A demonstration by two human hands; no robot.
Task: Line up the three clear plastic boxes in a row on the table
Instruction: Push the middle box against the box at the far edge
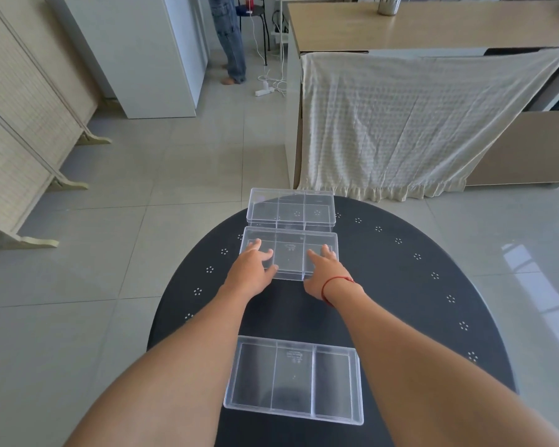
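Three clear plastic boxes with inner dividers lie on a round black table (400,301). The far box (291,208) sits at the table's back edge. Right behind its near side lies the middle box (289,253), almost touching it. My left hand (252,269) grips the middle box's left end, fingers on top and thumb at the near edge. My right hand (326,269), with a red string at the wrist, holds its right end the same way. The near box (292,379) lies apart from the others, close to me, between my forearms.
Beyond the table stands a wooden counter (433,27) draped with a cream cloth (400,124). A folding screen (23,124) lines the left side. A white cabinet (149,53) and a person's legs (229,37) are at the back, with cables on the tiled floor.
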